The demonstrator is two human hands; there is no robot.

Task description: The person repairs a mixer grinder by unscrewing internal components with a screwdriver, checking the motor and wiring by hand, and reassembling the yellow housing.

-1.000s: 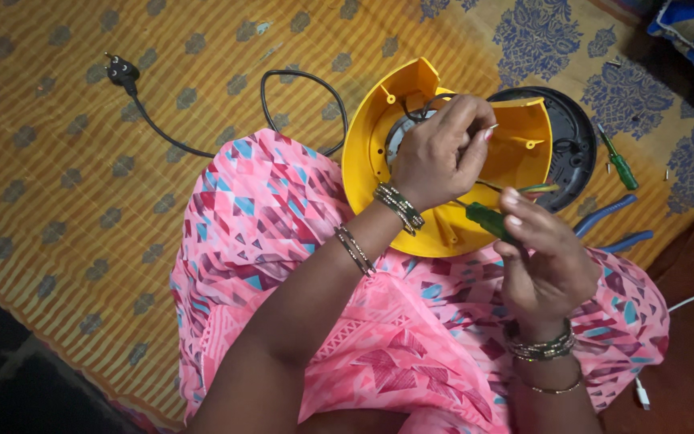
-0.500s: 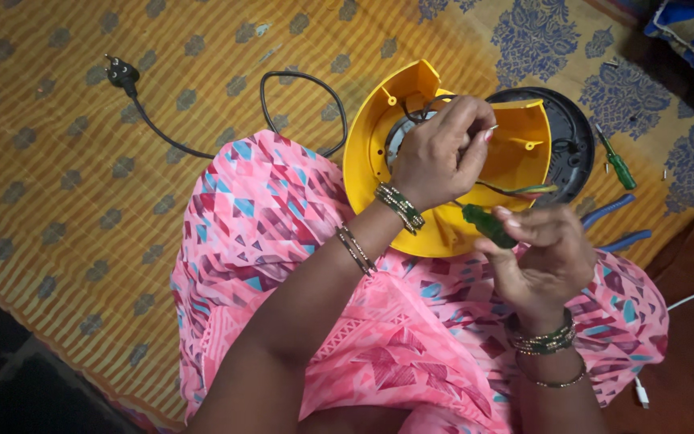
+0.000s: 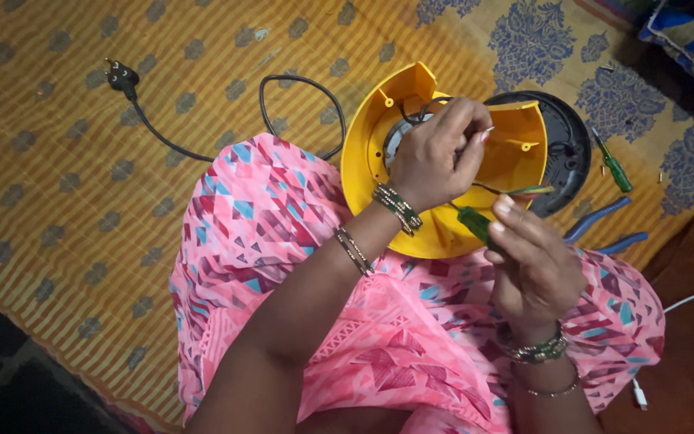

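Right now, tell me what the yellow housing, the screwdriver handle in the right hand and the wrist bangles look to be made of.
Yellow housing: likely moulded plastic, smooth with a slight sheen; moulded screw posts show inside.
Screwdriver handle in the right hand: translucent green, probably hard plastic.
Bangles on the left hand wrist: glinting, bead-like edges suggest metal, perhaps with glass; too small to be sure.

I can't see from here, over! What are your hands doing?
Left hand reaching inside yellow housing. Right hand gripping green screwdriver. Black cord beside it, not blocking.
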